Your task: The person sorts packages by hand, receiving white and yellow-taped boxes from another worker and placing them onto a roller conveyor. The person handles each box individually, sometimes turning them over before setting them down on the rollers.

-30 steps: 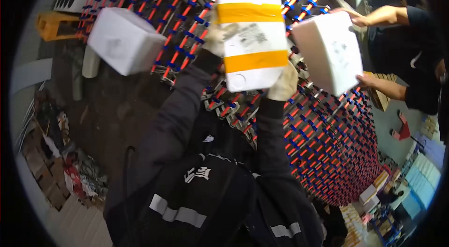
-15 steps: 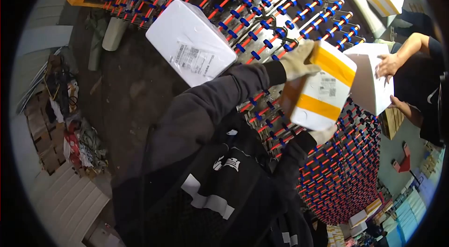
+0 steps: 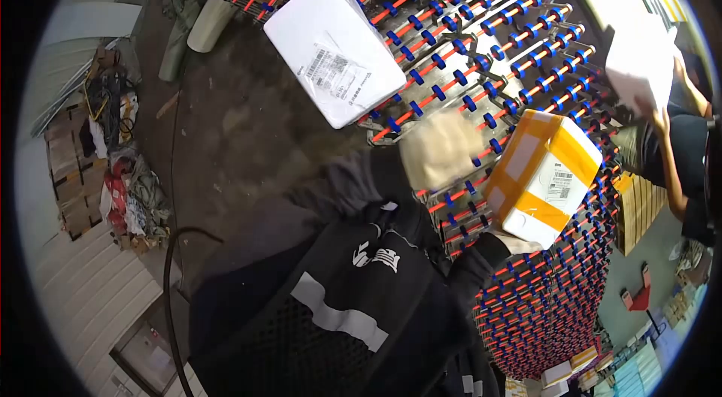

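Above the conveyor [image 3: 541,299], the box [image 3: 545,175] sits in the right hand [image 3: 519,244], which cups its lower corner. The left hand [image 3: 440,149] hangs beside it, too blurred to tell its grip. The box looks like light, stiff, dentable foam, best held by opposite taped edges.

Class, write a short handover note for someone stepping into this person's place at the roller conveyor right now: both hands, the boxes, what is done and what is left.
Left hand: gloved and blurred, beside the taped box. It is not clearly touching the box, and its grip cannot be told.
Right hand: gloved, under the box's lower edge, holding it.
Things: the taped box is tilted over the roller conveyor. A white parcel lies farther up the rollers, untouched. A co-worker holds a white box at the far side.
Done: the taped box is in hand.
To do: it is not yet put down, and the white parcel is not handled.
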A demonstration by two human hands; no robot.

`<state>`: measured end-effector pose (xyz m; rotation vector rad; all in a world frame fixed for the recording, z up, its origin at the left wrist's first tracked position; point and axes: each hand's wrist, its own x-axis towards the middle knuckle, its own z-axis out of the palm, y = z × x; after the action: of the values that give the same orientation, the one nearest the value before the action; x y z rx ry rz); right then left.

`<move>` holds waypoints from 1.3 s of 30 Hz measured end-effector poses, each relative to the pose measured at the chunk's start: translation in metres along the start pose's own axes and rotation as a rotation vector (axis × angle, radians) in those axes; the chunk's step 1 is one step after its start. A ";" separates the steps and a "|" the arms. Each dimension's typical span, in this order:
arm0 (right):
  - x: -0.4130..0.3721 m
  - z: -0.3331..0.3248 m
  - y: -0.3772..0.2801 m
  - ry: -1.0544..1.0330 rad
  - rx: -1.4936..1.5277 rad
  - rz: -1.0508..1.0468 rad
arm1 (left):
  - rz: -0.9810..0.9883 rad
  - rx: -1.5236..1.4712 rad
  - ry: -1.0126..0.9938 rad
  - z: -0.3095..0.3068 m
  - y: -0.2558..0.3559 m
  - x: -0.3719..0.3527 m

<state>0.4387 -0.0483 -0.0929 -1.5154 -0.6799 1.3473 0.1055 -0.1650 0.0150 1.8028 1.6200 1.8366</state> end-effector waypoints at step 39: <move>-0.053 0.110 0.085 -0.749 -1.083 -0.597 | -0.707 -0.098 0.281 -0.143 -0.166 -0.157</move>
<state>0.3057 -0.0959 -0.1395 -1.2913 -2.4044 1.0526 -0.0522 -0.2852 -0.1666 0.7800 1.8791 1.8031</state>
